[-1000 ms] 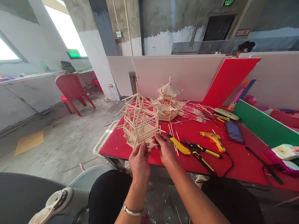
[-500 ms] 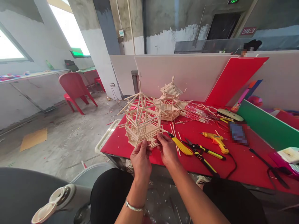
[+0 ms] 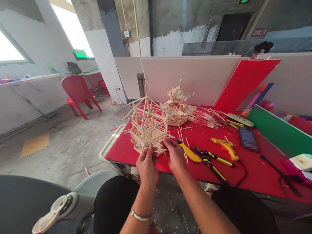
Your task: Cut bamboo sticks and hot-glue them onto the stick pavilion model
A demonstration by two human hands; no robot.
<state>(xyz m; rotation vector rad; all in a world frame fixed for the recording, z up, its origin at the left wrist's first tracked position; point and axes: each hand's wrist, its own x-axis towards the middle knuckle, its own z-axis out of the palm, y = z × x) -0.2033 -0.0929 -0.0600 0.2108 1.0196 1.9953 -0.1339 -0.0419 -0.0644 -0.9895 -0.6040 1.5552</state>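
The left hand [image 3: 147, 165] rises from the lap with the palm turned away and the wrist straight. Its grip is closed on the lower rim of a stick pavilion [image 3: 148, 128], thumb on the near side and fingertips [image 3: 150, 149] curled up against the base. A bracelet [image 3: 140, 216] circles that wrist. The right hand [image 3: 175, 156] comes in from the right with the forearm slanting across the lap. Its grip pinches the same rim at the right corner, just beside the left hand.

The pavilion is upright, over the near left corner of the red bench [image 3: 243, 169]. Whether its base rests on the surface or is lifted clear, I cannot tell.

There are two stick models in all: the held one and a second pavilion [image 3: 177, 104], which stands farther back on the bench.

To the right of the hands lie one yellow utility knife [image 3: 190, 154], one pair of yellow-and-black pliers [image 3: 211, 161] and one yellow glue gun [image 3: 225, 147]. Loose sticks are scattered around them.

A white tray [image 3: 110, 143] juts out at the bench's left edge; its contents are hidden. One red chair [image 3: 78, 94] stands on the floor, well apart.
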